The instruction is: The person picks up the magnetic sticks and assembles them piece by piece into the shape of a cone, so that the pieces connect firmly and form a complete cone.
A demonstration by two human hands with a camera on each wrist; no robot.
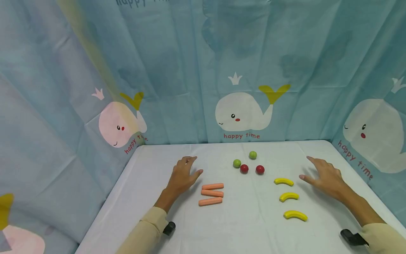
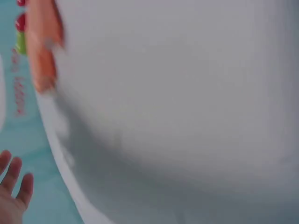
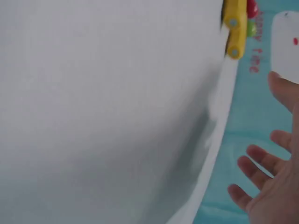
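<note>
My left hand hovers over the left part of the table, fingers relaxed and holding nothing. Just to its right lie three orange sausage-like sticks, stacked in a loose column. On the other side, my right hand is held above the table with its fingers spread and nothing in them. Three small yellow bananas lie in a column to its left. Between the hands and farther back are two red balls and two green balls. In the right wrist view the right hand shows parted fingers.
A white cloth covers the table. Blue curtains printed with whales stand behind it and along both sides. A black wrist device sits at the left sleeve, another black device at the right.
</note>
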